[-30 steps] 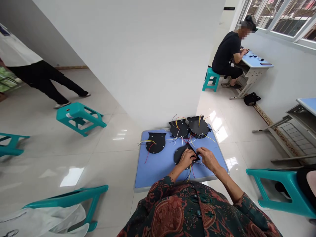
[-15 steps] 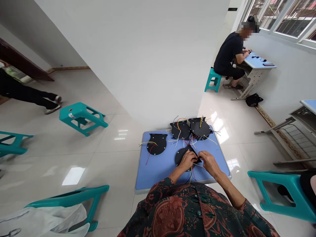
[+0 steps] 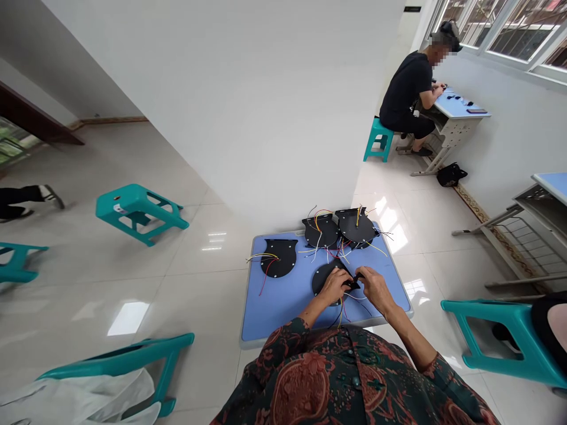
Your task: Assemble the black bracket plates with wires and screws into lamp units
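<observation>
Disc (image 3: 321, 279) lies right of lower centre, on the table (image 3: 268, 319). Left hand (image 3: 335, 286) curls over it, clamping unclear; right hand (image 3: 374, 286) pinches near its edge, any held part indistinct. Keep disc flat, wires (image 3: 341, 311) clear.

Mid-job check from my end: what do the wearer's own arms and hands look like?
Both the left hand and right hand look bare, with no gloves or watch showing. The left sleeve and right sleeve are dark green with a reddish floral pattern, and stop short of the wrists. Any rings are too small to tell.
</observation>
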